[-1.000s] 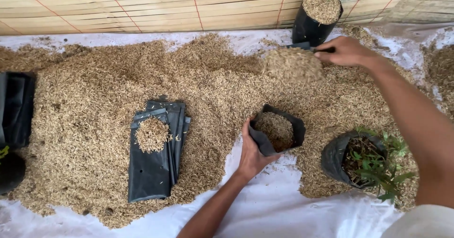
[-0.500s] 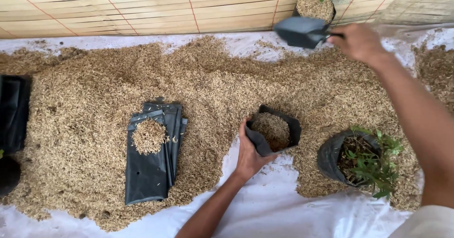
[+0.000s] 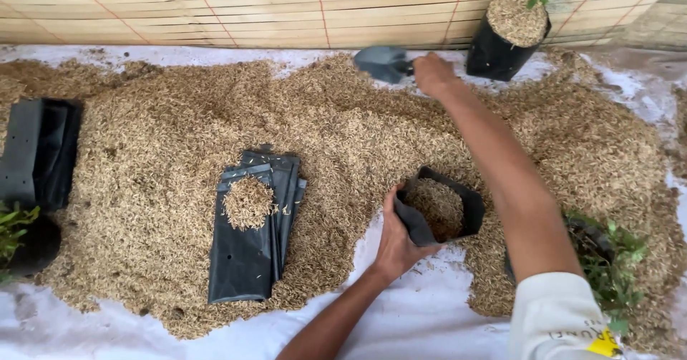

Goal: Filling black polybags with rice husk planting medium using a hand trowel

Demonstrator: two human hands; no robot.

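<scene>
Left hand (image 3: pixel 398 240) closed around the near-left rim of a black grow bag (image 3: pixel 442 207), fingers pinching the plastic wall and holding the mouth open. Bag upright near the middle of the scene, at the near edge of the husk pile (image 3: pixel 343 152), partly filled with the same tan husk.

Right hand (image 3: pixel 434 74) stretched to the far side, fist shut on the handle of a small dark scoop (image 3: pixel 383 62). Scoop raised just above the far edge of the pile, blade pointing left, well apart from the held bag. Whether any husk lies in the blade cannot be told.

Just right of the scoop hand, a filled black bag (image 3: pixel 504 38) with a small green shoot, standing against the bamboo screen (image 3: pixel 215 9). On the right, half hidden behind the right forearm, another dark bag with a leafy seedling (image 3: pixel 608 260). Left of the held bag, a flat stack of empty black bags (image 3: pixel 250 253) lying on the pile, a heap of husk on top. At the far left edge, more folded black bags (image 3: pixel 39 149) and a bit of green plant. Underneath everything, a white sheet (image 3: pixel 429 317), bare along the near side.
</scene>
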